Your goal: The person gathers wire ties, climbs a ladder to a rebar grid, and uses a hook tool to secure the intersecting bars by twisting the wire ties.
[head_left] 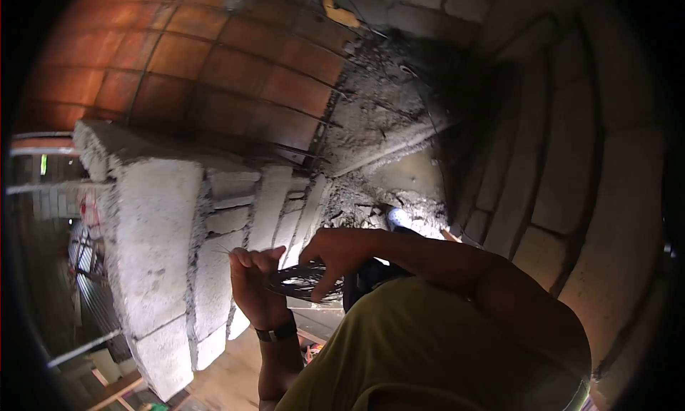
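A bundle of thin dark wires lies crosswise between my hands, in front of my body. My left hand, with a dark band on its wrist, closes round the bundle's left end. A few fine wire tips stick out beyond its fingers. From the right, my right hand reaches across and bends its fingers over the other part of the bundle. The far end of the wires is hidden by that hand and by dark cloth.
A block wall with rough mortar joints stands at the left, and another block wall curves along the right. Orange-brown panels carry a grid of metal bars. Rubble covers the corner. A shoe shows below.
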